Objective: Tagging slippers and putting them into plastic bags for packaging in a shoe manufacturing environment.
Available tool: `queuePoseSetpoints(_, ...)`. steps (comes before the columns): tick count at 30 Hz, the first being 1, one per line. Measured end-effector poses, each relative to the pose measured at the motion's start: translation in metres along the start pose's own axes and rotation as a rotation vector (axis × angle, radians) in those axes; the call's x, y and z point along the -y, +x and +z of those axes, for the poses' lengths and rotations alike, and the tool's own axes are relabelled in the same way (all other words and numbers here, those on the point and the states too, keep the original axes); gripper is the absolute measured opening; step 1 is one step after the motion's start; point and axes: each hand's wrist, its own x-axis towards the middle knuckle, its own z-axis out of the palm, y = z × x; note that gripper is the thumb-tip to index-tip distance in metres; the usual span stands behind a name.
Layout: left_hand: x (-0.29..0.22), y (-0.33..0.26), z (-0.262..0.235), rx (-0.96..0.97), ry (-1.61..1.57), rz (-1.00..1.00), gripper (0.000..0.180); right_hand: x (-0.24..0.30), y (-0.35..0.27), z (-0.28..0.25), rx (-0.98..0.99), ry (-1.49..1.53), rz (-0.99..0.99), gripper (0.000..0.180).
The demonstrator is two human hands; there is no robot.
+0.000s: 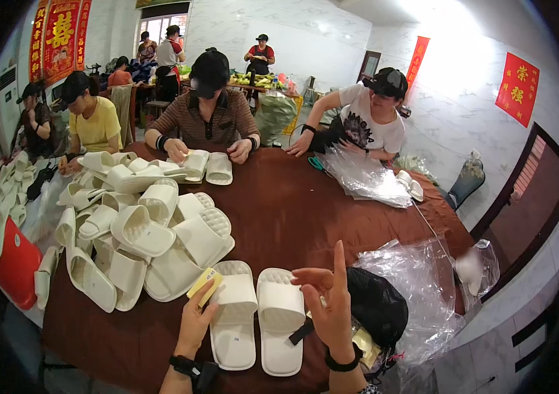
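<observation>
Two cream slide slippers lie side by side before me, toes away from me: the left slipper (pixel 233 335) has a small white label on its insole, and the right slipper (pixel 281 345) shows none. My left hand (pixel 193 328) is closed on a small yellow pad of stickers (pixel 205 282), held at the left slipper's outer edge. Over the right slipper's outer side my right hand (pixel 329 312) is raised, index finger pointing up and fingers apart, with nothing visible in it. Left of the pair rises a large heap of similar slippers (pixel 138 230).
A brown cloth (pixel 279 203) covers the table. A black mesh bag (pixel 378 305) and clear plastic bags (pixel 424 289) lie at right; more plastic sleeves (pixel 371 174) are farther back with teal scissors (pixel 317 164). Across the table, a person in brown handles slippers; another in white stands at right.
</observation>
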Motion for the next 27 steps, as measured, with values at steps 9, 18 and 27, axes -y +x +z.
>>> queuePoseSetpoints(9, -0.002, 0.008, 0.002, 0.017, 0.126, 0.036, 0.053, -0.018, -0.051, 0.006, 0.176, -0.234, 0.124, 0.065)
queuePoseSetpoints(18, 0.002, 0.004, 0.000, 0.032, 0.037, 0.029, 0.052, -0.042, -0.104, 0.000, 0.312, -0.690, 0.035, 0.046)
queuePoseSetpoints(27, -0.002, -0.002, 0.000, 0.031, 0.026, 0.018, 0.048, -0.048, -0.125, -0.026, 0.294, -0.866, 0.120, 0.038)
